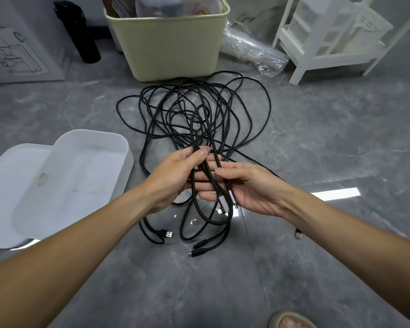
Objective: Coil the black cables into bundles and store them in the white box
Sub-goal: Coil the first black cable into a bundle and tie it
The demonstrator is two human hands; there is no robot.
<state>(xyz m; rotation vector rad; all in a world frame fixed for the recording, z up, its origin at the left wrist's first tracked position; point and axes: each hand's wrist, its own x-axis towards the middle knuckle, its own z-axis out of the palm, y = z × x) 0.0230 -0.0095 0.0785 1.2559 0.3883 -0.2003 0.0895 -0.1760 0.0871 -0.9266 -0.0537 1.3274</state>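
A tangle of black cables lies spread on the grey floor in front of me. My left hand pinches several strands between thumb and fingers above the floor. My right hand sits just right of it, thumb pressed on the same strands, with grey plug ends resting across its fingers. Loops hang below both hands, and loose USB plugs lie on the floor. The white box stands open at the left with nothing inside; its lid lies beneath and beside it.
A beige bin full of items stands beyond the cables. A white rack and crumpled clear plastic are at the back right. A black bottle and a printed carton are at the back left. A foot shows at the bottom.
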